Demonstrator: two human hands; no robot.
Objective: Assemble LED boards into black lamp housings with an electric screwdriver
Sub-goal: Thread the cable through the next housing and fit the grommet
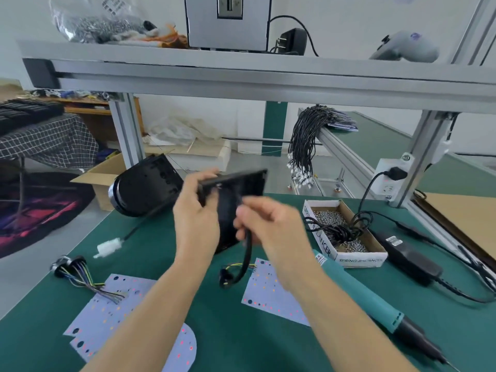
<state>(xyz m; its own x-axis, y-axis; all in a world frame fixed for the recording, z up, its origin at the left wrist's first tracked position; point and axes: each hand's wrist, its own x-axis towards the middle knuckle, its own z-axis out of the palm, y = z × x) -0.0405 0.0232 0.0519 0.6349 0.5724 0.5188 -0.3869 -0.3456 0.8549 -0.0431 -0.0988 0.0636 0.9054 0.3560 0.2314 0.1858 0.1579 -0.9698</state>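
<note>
Black lamp housing (236, 189): gripped by left hand (196, 210) above worktop (241, 331); right hand (271, 224) fingers (241, 213) apparently pinch its black cable (248, 253).

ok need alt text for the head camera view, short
A person's left hand holds a black lamp housing above a green mat while the right hand pinches its black cable. LED boards, a teal electric screwdriver and a box of screws lie around.

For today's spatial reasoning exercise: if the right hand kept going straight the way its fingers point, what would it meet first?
The right hand, pinching a black cable, points up-left at the black lamp housing held by the left hand. It would likely meet that housing first, though depth is unclear.
</note>
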